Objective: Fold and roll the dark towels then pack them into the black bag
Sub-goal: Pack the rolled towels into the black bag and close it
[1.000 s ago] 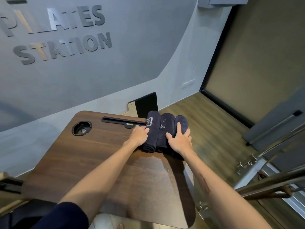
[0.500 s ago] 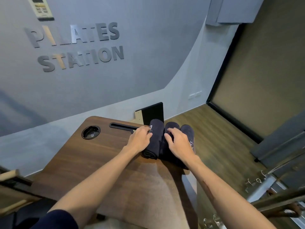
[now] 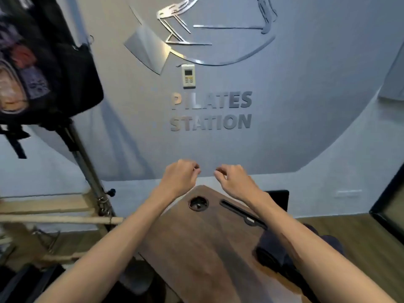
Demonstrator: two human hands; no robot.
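The grey wall carries PILATES STATION lettering and a small remote control above it. Left of the lettering hangs the black bag. Below it stands the wooden table, rolled dark towels on its right edge. Above the table, left hand and right hand hover loosely curled, holding nothing.
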